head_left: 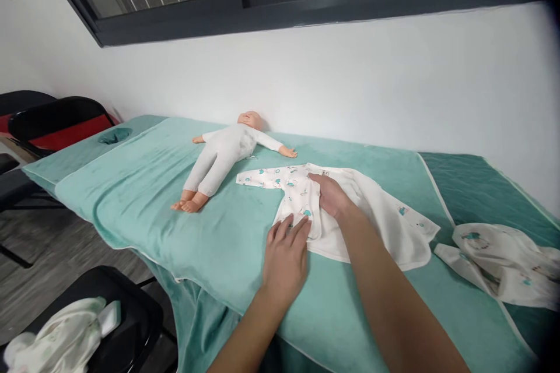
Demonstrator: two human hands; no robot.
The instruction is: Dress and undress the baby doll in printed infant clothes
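A white baby shirt [297,186] with small green and dark prints lies spread on the green cover, one sleeve pointing left and its front panel opened. My left hand [286,259] rests on the shirt's lower front, fingers stretched out and slightly apart. At the upper front, my right hand [332,195] is closed on the edge of the panel; some of its fingertips are hidden by the cloth. A baby doll [225,148] in a white bodysuit lies on its back beyond the shirt to the left, arms spread, touched by neither hand.
The massage table [144,186] wears a green cover and stands along a white wall under a window. More printed baby clothing [511,256] lies crumpled at the right end. On a black chair [135,309] at lower left sits bundled cloth [65,335]. Other chairs [65,122] stand at far left.
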